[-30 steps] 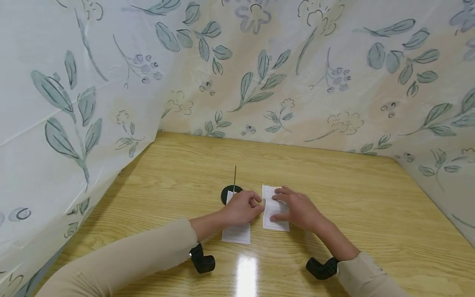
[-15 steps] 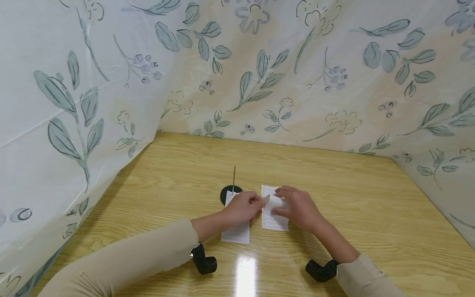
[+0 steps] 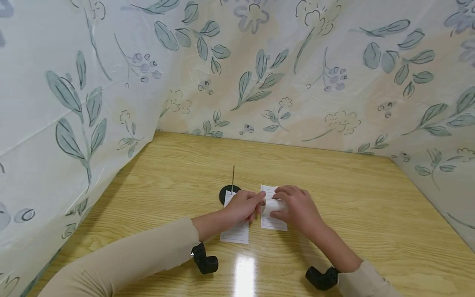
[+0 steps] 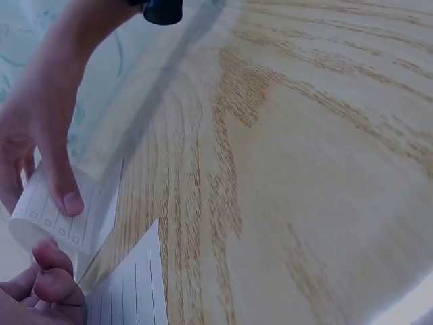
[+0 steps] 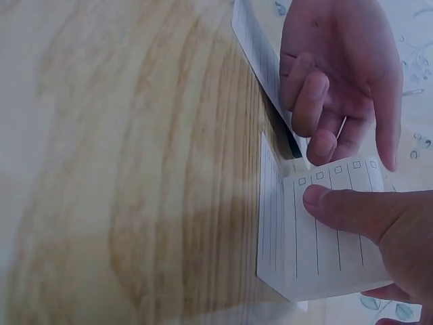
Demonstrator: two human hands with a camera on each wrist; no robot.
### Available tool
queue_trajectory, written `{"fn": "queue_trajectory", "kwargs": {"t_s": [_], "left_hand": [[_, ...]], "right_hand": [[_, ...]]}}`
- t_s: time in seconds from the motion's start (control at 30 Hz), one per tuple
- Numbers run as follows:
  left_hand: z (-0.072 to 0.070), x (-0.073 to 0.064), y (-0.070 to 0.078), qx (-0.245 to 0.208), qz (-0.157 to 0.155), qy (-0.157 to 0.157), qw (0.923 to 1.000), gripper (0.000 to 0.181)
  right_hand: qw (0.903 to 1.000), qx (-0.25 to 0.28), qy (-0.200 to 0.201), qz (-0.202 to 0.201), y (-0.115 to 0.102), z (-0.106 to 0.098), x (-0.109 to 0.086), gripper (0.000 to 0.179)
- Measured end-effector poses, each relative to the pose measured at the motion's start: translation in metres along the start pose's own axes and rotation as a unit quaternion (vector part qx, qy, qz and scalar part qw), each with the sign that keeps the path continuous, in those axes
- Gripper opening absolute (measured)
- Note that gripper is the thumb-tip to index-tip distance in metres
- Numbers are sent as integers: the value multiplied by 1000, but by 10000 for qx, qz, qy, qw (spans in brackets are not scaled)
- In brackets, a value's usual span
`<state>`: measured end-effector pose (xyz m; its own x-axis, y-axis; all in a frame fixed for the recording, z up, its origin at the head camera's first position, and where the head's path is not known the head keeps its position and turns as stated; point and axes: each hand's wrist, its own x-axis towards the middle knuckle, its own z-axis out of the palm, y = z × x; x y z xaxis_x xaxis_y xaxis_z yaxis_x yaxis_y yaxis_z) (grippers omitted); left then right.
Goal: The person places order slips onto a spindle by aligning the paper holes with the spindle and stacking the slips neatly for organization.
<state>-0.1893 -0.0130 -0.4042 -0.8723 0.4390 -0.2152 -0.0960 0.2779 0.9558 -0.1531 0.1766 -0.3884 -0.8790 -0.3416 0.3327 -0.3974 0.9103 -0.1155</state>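
Observation:
My right hand (image 3: pixel 298 208) pinches a curled, lined checklist slip (image 5: pixel 331 237), its thumb on the printed face. Behind that slip, a flat lined sheet (image 3: pixel 274 224) lies on the table. My left hand (image 3: pixel 243 206) is at the curled slip's left end, fingers loosely bent; whether a fingertip touches the paper I cannot tell. Under the left hand lies another lined sheet (image 3: pixel 234 236), partly covered. Its upper end overlaps the round black base (image 3: pixel 224 193) of a bill spike, whose thin metal spike (image 3: pixel 233 177) stands upright.
The wood-grain table (image 3: pixel 178 173) meets a floral cloth (image 3: pixel 230 74) at the back and both sides. Black wrist-worn devices sit below each forearm, the left one (image 3: pixel 205 260) and the right one (image 3: pixel 322 278). Light glares off the table's front.
The slip under my right hand has risen from lying flat and now curls up in its fingers. My left thumb has straightened beside it, with the left hand staying near the same place.

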Motion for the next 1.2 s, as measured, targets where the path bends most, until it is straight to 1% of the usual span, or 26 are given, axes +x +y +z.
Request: {"fn": "queue_trajectory", "kwargs": {"t_s": [0.1, 0.23, 0.37, 0.43, 0.53, 0.67, 0.8, 0.9, 0.97, 1.07, 1.2], "left_hand": [[2, 2, 1, -101, -27, 31, 9999, 42], [4, 4, 3, -150, -142, 190, 9996, 41], [6, 6, 5, -225, -187, 283, 9992, 40], [6, 7, 6, -311, -153, 259, 9991, 37], [7, 8, 7, -559, -90, 160, 9983, 33], [8, 11, 8, -830, -11, 35, 9965, 31], [10, 11, 8, -944, 80, -24, 9955, 22], [10, 11, 7, -910, 83, 39, 9958, 14], [10, 11, 6, -810, 77, 125, 9966, 11], [9, 11, 5, -689, 106, 234, 9973, 10], [7, 10, 3, -678, 190, 289, 9971, 9]], "right_hand": [[9997, -176, 43, -166, 1, -2, 0, 46], [9985, -382, 113, -380, 1, -4, -1, 47], [9974, -514, 142, -484, 0, -6, 0, 47], [9968, -590, 134, -519, 0, -7, 0, 47], [9953, -750, 111, -602, 0, -8, 1, 47], [9922, -965, 154, -773, 0, -10, 1, 48], [9894, -1106, 246, -907, -2, -10, -1, 48], [9883, -1135, 314, -970, -4, -9, -3, 51], [9881, -1113, 360, -997, -5, -9, -4, 55], [9890, -1018, 386, -1006, -6, -10, -4, 63], [9916, -828, 387, -919, -7, -12, -4, 72]]}}
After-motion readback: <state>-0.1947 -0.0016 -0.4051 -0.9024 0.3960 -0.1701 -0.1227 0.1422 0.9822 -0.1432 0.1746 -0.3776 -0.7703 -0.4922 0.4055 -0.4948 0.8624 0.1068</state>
